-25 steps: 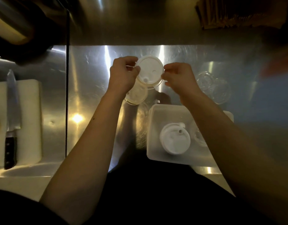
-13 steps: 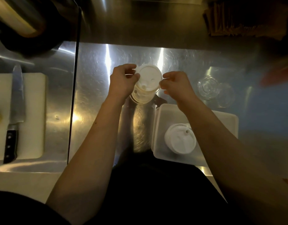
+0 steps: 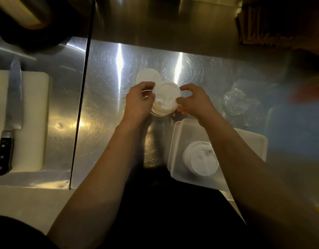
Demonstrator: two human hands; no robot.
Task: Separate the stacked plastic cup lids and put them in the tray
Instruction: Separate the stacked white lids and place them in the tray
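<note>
A stack of white plastic cup lids [image 3: 165, 99] is held above the steel counter between both hands. My left hand [image 3: 139, 103] grips the stack's left edge and my right hand [image 3: 192, 101] pinches its right edge. Another white lid [image 3: 147, 76] shows just behind my left hand; whether it rests on the counter I cannot tell. The translucent white tray [image 3: 176, 141] sits at the near right, partly under my right forearm, with a pile of white lids [image 3: 200, 161] inside it.
Two clear lids [image 3: 235, 102] lie on the counter right of my hands. At far left a white cutting board [image 3: 32, 123] carries a large black-handled knife [image 3: 10, 112]. A dark seam [image 3: 81, 108] divides the steel counter. Dark items stand along the back.
The view has shifted, so hands and stack sit lower in frame. A white lid now shows behind my left hand. Both hands keep their hold on the stack.
</note>
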